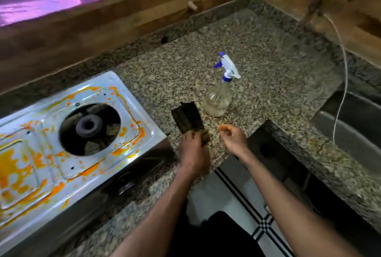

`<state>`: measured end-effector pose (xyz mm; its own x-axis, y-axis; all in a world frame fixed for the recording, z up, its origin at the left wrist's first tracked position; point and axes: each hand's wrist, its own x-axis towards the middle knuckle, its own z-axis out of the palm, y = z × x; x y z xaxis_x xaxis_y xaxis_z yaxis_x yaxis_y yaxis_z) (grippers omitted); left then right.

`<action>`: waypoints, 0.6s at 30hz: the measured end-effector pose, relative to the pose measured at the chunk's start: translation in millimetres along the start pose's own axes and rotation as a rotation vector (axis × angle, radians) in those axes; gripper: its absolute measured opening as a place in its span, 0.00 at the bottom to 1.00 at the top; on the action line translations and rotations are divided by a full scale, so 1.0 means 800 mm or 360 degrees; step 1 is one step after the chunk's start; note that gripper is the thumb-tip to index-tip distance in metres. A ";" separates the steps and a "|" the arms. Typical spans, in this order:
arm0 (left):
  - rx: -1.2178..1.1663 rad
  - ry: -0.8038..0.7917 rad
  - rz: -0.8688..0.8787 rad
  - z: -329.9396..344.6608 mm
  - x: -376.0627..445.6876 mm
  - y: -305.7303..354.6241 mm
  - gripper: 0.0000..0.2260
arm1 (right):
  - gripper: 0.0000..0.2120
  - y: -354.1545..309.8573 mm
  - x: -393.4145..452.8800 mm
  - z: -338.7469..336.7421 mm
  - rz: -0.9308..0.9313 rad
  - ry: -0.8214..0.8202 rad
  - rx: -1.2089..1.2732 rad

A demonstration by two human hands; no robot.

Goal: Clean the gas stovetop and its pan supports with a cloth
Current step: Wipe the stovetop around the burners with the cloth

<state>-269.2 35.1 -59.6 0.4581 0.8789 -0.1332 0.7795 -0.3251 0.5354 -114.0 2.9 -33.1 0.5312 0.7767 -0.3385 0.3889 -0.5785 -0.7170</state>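
Head view: left hand (192, 149) pinches dark folded cloth (188, 119) at granite worktop (268, 54) front edge, beside gas stovetop (107, 89) w/ orange spills. Right hand (234, 138) curled, empty. Recommend: wet cloth from spray bottle (219, 97), then wipe.

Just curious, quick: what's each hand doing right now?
Left hand: grips a dark cloth.
Right hand: fingers curled, holding nothing visible.

Orange-stained silver stovetop (68, 133), speckled granite counter (257, 54)
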 end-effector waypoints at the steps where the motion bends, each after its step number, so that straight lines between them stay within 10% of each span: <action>1: 0.0052 0.0014 -0.0070 0.004 0.004 -0.002 0.20 | 0.10 0.004 0.007 -0.001 -0.0027 -0.0061 -0.0057; 12: -0.0090 0.0350 -0.0346 0.002 0.030 0.015 0.01 | 0.28 0.009 0.065 0.003 -0.0506 -0.0726 -0.0310; 18: -0.0473 0.0510 -0.0391 -0.040 0.013 0.031 0.02 | 0.14 -0.031 0.073 -0.015 -0.0837 -0.0796 -0.0146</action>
<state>-258.7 47.5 -21.4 0.0857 0.9952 -0.0472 0.6711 -0.0226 0.7410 -83.8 59.4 -28.1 -0.1418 0.9659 -0.2169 0.5710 -0.0992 -0.8149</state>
